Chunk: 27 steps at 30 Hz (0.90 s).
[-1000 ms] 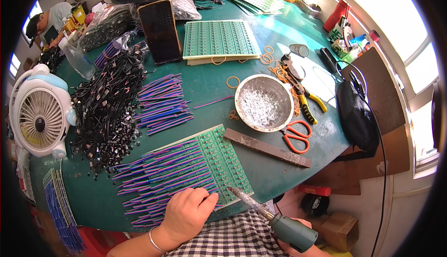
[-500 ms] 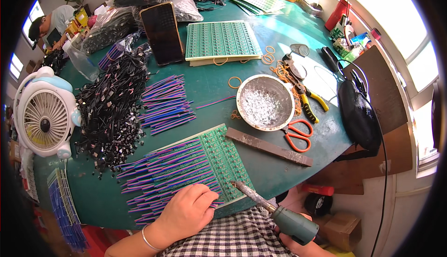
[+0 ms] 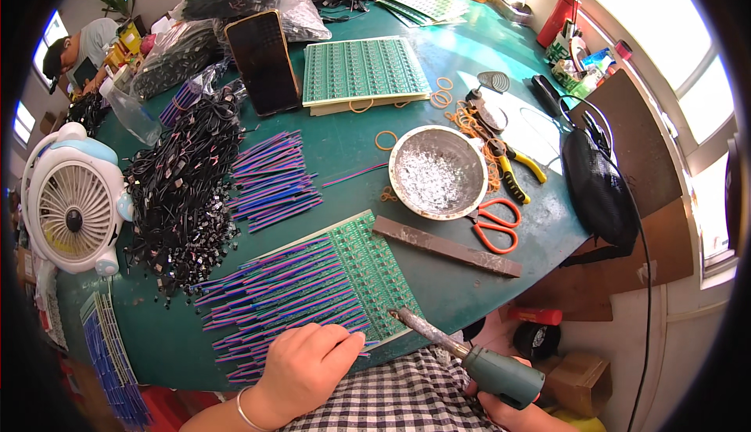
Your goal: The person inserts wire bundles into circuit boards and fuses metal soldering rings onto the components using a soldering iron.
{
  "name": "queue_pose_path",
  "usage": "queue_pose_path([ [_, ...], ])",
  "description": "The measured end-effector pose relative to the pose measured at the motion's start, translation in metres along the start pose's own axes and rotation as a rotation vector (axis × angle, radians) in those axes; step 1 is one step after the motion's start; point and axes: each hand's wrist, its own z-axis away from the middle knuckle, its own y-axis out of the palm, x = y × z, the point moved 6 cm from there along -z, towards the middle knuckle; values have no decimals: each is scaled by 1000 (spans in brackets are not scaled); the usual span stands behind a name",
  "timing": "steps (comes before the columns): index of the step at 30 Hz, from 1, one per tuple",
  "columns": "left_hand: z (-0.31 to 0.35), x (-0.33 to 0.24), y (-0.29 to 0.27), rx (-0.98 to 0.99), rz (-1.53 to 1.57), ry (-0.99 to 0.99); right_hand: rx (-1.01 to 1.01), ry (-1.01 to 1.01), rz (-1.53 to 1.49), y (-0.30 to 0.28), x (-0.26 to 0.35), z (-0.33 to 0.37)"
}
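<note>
A green panel of small circuit boards (image 3: 374,264) lies at the table's near edge, with rows of blue and pink wires (image 3: 289,287) laid across its left part. My left hand (image 3: 309,369) rests over the near wires, fingers curled and thumb against forefinger. A short wire end (image 3: 364,354) sticks out beside them; the pinch itself is mostly hidden. My right hand (image 3: 501,405) is closed round the green handle of a soldering iron (image 3: 504,377). Its tip is over the panel's near right part, just right of my left fingertips; contact cannot be made out.
Beyond the panel are a brown bar (image 3: 446,247), a metal bowl with silvery bits (image 3: 438,172), orange-handled scissors (image 3: 496,226) and yellow-black pliers (image 3: 516,174). Loose wires (image 3: 274,178), black cables (image 3: 184,190) and a fan (image 3: 74,201) stand left. Behind are a phone (image 3: 264,63) and stacked boards (image 3: 364,68).
My left hand has drawn slightly nearer to me, off the wire ends. The soldering iron stays over nearly the same part of the panel. The whole view has shifted a little.
</note>
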Motion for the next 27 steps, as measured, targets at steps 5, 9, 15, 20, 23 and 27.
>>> queue_pose_path([
  [5, 8, 4, 20, 34, 34, -87, 55, 87, 37, 0, 0, 9],
  [9, 8, 5, 25, 9, 23, -88, 97, 135, 60, 0, 2, 9],
  [15, 10, 4, 27, 36, -13, -93, 39, 52, -14, 4, 1, 12],
  [20, 10, 4, 27, 29, -11, -94, 73, -114, 2, 7, 39, -18],
  [23, 10, 4, 27, 39, -18, -91, 129, -107, -13, 7, 38, -18],
  [27, 10, 5, 27, 40, -18, -94, 67, -95, 22, 4, 25, -13],
])
